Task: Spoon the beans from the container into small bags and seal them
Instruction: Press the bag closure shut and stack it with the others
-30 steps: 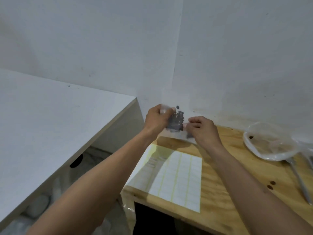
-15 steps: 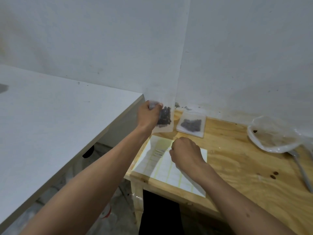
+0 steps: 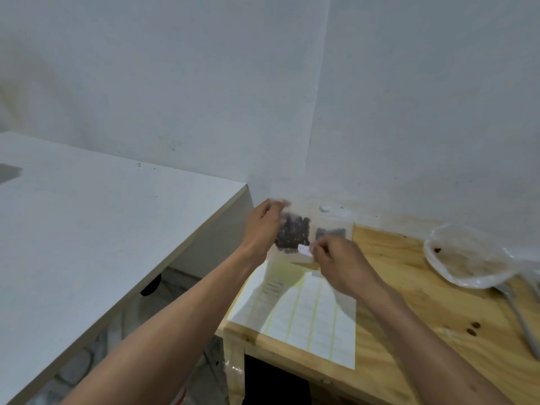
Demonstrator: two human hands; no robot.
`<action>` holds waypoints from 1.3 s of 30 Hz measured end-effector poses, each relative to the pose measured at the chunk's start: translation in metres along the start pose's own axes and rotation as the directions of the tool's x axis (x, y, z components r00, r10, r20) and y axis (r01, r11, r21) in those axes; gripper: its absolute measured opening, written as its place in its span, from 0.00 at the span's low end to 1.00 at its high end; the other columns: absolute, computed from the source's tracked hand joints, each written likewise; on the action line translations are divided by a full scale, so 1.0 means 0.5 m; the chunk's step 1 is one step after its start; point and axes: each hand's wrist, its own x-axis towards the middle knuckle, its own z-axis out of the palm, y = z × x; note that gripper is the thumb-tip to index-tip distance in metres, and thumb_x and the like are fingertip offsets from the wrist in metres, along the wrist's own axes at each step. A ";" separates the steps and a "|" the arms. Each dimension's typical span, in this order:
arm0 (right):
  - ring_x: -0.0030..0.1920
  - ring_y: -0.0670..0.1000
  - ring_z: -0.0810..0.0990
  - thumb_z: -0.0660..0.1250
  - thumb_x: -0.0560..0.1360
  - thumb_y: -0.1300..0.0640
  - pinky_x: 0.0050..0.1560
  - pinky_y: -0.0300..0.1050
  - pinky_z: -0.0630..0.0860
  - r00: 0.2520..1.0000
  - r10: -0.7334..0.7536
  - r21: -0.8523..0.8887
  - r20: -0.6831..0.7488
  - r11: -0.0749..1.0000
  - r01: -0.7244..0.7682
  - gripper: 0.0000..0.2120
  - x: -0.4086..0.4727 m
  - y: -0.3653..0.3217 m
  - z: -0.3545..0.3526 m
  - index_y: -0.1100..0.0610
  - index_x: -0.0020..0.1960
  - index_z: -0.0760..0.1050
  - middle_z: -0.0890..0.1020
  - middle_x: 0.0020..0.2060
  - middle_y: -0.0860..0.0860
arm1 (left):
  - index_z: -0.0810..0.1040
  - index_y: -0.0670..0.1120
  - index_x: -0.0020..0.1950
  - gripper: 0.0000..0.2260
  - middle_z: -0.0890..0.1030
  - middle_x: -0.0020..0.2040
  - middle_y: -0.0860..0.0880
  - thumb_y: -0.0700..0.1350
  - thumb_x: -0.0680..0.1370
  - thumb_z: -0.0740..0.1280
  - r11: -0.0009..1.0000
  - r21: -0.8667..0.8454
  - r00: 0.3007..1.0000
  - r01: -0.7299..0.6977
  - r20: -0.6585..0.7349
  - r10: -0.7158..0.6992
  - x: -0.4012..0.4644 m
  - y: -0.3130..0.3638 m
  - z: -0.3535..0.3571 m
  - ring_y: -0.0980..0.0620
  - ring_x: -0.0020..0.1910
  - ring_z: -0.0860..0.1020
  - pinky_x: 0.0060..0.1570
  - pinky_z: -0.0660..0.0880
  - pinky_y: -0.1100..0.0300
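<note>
Your left hand (image 3: pixel 263 229) grips a filled bag (image 3: pixel 292 236); right hand (image 3: pixel 340 258) pinches a sticker (image 3: pixel 304 249); another filled bag (image 3: pixel 331 233) lies at 12 o'clock; container (image 3: pixel 464 255) nearly empty

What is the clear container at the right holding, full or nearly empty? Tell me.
Nearly empty: the clear container on the wooden table shows only a thin brownish residue and one or two beans.

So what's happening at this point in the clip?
A person is bagging beans at a wooden table. The left hand holds up a small clear bag of dark beans, while the right hand pinches a small white label at the bag's lower edge. Another filled bag lies behind, a label sheet below, and the nearly empty container sits right.
</note>
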 end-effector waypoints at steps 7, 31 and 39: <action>0.52 0.52 0.78 0.58 0.84 0.54 0.51 0.49 0.73 0.958 -0.006 -0.034 -0.286 0.999 -0.004 0.10 0.031 0.014 -0.099 0.55 0.54 0.77 0.80 0.52 0.50 | 0.85 0.52 0.46 0.09 0.86 0.48 0.47 0.52 0.79 0.65 0.994 -0.083 0.990 0.068 0.131 -0.057 -0.027 0.015 0.089 0.45 0.51 0.83 0.47 0.74 0.54; 0.54 0.46 0.84 0.78 0.72 0.50 0.49 0.36 0.73 0.855 0.432 0.791 -0.288 0.610 -0.041 0.32 -0.013 0.126 -0.134 0.49 0.71 0.66 0.86 0.52 0.49 | 0.84 0.36 0.47 0.12 0.87 0.43 0.41 0.47 0.77 0.74 0.988 -0.144 0.981 0.061 0.193 -0.033 -0.078 0.049 0.226 0.40 0.47 0.85 0.54 0.79 0.46; 0.43 0.42 0.86 0.75 0.76 0.57 0.40 0.32 0.76 0.805 0.488 0.820 -0.338 0.572 -0.002 0.30 -0.037 0.159 -0.160 0.48 0.73 0.65 0.85 0.50 0.48 | 0.83 0.44 0.34 0.12 0.83 0.32 0.48 0.43 0.78 0.72 0.995 -0.096 0.984 -0.007 0.178 0.025 -0.112 0.066 0.285 0.54 0.33 0.79 0.44 0.76 0.58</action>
